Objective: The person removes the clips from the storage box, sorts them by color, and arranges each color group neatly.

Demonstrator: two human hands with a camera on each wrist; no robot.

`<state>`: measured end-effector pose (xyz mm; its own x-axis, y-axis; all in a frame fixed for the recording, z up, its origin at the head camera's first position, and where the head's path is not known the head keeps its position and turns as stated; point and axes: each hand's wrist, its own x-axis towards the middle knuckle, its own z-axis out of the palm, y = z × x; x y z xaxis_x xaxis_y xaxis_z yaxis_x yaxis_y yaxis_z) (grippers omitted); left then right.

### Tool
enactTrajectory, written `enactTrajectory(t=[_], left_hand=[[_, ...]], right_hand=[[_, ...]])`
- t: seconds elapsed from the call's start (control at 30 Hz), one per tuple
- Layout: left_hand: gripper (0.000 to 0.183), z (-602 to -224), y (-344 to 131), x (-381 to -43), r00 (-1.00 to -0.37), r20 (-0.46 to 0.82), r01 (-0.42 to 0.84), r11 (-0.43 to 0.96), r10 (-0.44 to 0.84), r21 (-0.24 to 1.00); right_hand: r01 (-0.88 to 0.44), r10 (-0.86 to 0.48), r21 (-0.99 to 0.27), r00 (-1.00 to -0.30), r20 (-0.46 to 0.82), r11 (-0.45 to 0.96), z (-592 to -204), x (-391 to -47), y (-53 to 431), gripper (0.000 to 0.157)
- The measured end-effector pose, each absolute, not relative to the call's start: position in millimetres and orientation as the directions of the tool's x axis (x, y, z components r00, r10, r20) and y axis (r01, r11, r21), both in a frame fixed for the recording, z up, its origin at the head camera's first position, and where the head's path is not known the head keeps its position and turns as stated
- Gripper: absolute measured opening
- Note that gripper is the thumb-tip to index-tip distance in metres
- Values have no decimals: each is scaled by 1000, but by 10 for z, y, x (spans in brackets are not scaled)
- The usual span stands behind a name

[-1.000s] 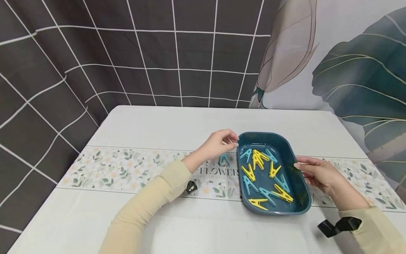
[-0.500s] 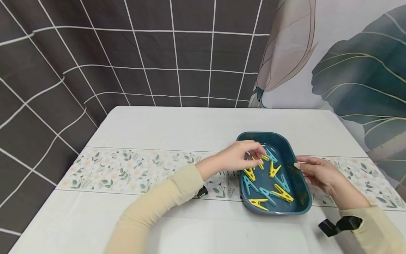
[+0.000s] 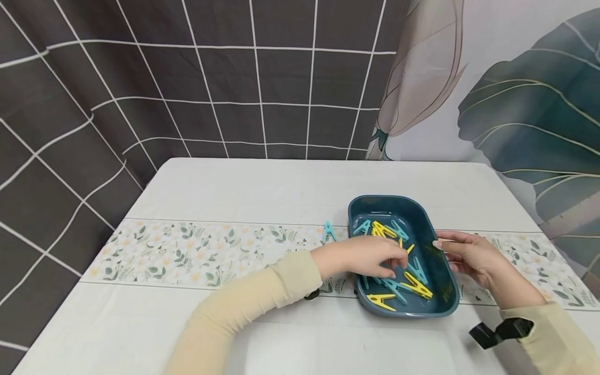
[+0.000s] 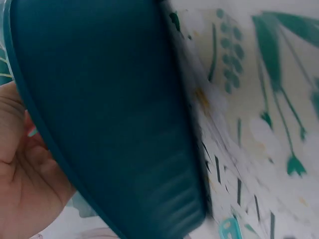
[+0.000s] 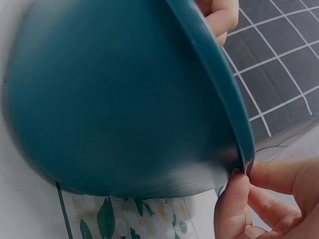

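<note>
A dark teal plastic tray [image 3: 389, 204] holds several clothespins, some yellow [image 3: 382, 300] and some light blue [image 3: 417, 271]. My left hand [image 3: 370, 256] reaches over the tray's near-left wall, its loosely bent fingers down among the clothespins and thumb apart from them. In the left wrist view that hand [image 4: 30, 169] lies beyond the rim, its fingertips hidden. At the tray's right side, my right hand [image 3: 473, 256] pinches the rim between thumb and fingers, plain in the right wrist view [image 5: 271, 199]. One light blue clothespin [image 3: 329, 232] stands on the table left of the tray.
The table has a white cover [image 3: 262, 192] with a flowered band [image 3: 187, 255] across it. Behind hangs a dark curtain [image 3: 234, 78] with white grid lines, and a leaf-print curtain [image 3: 529, 114] at the right.
My left hand has moved right, from beside the tray's left rim into the tray, over the clothespins. The light blue clothespin on the table now shows fully. My right hand stays on the rim.
</note>
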<state>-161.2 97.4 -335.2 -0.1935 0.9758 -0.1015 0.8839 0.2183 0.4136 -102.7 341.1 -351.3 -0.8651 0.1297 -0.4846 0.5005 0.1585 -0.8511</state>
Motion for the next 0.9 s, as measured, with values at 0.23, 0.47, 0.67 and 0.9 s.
enactTrajectory(t=[0.23,0.47,0.67,0.9], left_hand=[[25,-3438,1083,-1533,-192,-227,905,262,955,337],[20,-3529,1149,-1509,-235,-272,902,314,933,295],[15,-3565,1188,-1509,-249,-274,907,323,929,271],[10,-3568,1184,-1505,-253,-269,914,321,929,249]], right_hand=[[507,144,-846,-861,-488,167,-3513,-1018,3414,20],[505,126,-851,-862,-491,140,-3511,-1014,3409,23],[508,136,-848,-860,-491,152,-3512,-1007,3419,22],[502,116,-854,-864,-489,138,-3505,-1011,3409,26]])
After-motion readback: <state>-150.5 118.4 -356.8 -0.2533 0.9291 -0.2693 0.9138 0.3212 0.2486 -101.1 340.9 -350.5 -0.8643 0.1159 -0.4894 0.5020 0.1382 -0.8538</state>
